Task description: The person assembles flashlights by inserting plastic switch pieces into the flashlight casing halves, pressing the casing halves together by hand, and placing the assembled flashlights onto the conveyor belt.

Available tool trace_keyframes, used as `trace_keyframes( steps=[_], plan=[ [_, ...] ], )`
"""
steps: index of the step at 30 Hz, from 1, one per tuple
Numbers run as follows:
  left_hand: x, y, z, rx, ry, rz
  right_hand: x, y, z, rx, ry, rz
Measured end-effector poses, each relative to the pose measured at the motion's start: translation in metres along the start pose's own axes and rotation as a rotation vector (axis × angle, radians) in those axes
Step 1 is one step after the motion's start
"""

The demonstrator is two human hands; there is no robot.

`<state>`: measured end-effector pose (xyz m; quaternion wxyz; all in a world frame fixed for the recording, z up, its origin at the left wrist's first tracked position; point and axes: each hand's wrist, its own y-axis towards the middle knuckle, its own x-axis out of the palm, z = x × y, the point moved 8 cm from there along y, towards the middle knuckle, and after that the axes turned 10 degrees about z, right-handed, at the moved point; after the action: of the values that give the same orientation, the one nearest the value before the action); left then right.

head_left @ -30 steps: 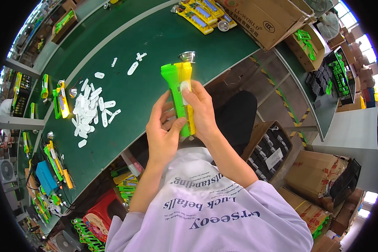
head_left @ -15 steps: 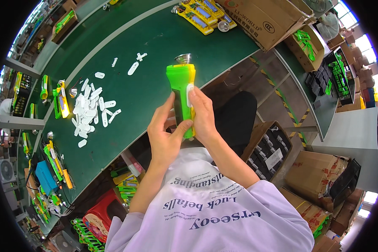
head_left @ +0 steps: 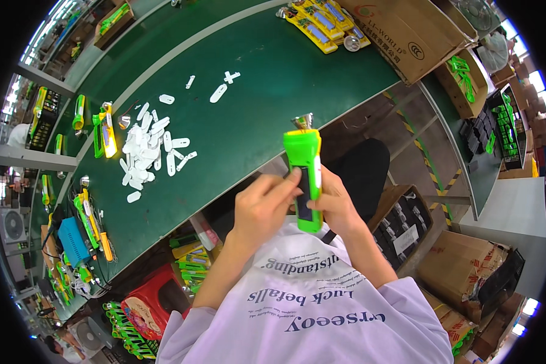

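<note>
Flashlight, just right of centre, had turned its dark panel upward, apparently baring it for handling; right hand gripped it, left hand touched it, grip unclear.

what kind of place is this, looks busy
Probably a flashlight assembly workshop: a green-and-yellow flashlight is in the person's hands, loose white plastic pieces lie heaped on a green worktable, and yellow flashlight casings sit grouped at its far side.
</note>
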<state>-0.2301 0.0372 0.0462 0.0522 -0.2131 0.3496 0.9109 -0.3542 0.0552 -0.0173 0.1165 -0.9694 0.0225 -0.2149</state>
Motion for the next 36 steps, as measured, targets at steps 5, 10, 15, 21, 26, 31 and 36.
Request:
trace_keyframes(
  steps=[5, 10, 15, 21, 26, 31, 36],
  plan=[
    [0.011, -0.01, 0.005, 0.134, 0.024, -0.113, 0.001, -0.016, -0.002, 0.094, 0.018, 0.208],
    [0.018, -0.011, 0.003, 0.18, 0.094, -0.281, -0.006, -0.02, 0.023, 0.2, 0.151, 0.354],
    [-0.033, 0.02, -0.051, -0.048, 0.302, -0.075, -0.017, -0.025, 0.037, 0.205, 0.234, 0.373],
    [-0.108, 0.035, -0.109, -0.21, 0.726, -0.1, -0.015, -0.027, 0.026, 0.207, 0.25, 0.436],
    [-0.094, 0.033, -0.127, -0.211, 0.601, -0.251, -0.015, -0.028, 0.034, 0.2, 0.318, 0.323],
    [-0.098, 0.041, -0.148, -0.367, 0.486, -0.253, -0.016, -0.029, 0.028, 0.189, 0.327, 0.316],
    [-0.086, 0.054, -0.142, -0.358, 0.43, -0.27, -0.02, -0.029, 0.033, 0.177, 0.342, 0.313]
  ],
)
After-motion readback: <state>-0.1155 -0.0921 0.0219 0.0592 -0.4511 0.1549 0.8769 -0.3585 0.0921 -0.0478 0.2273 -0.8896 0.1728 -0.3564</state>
